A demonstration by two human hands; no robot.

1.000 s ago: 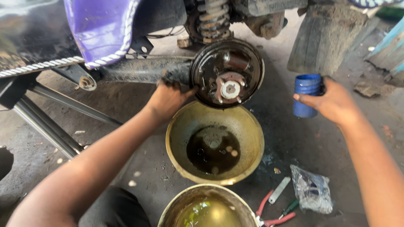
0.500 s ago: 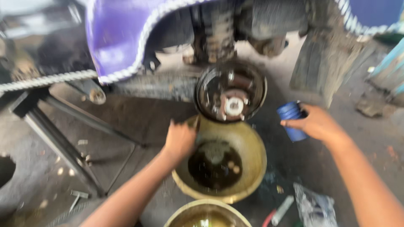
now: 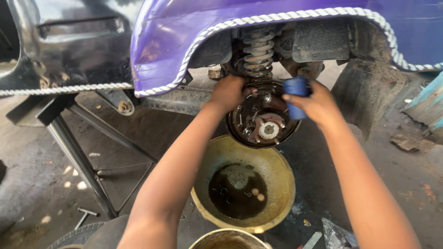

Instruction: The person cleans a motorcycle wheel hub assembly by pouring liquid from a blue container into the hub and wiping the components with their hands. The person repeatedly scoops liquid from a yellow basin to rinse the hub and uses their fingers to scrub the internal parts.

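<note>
The purple vehicle body is arching over both hands, with the coil spring hanging just above them and the concrete floor spreading below. Under the hands, the yellow basin is holding dark liquid, sitting right beneath the brake backing plate. The left hand is gripping the top edge of that plate, fingers curled over it. The right hand is clenching a small blue container, tilting it against the plate's upper right side. Judging from this, keeping the container close to the plate and the basin squarely underneath is catching any runoff, while the left hand is steadying the assembly
</note>
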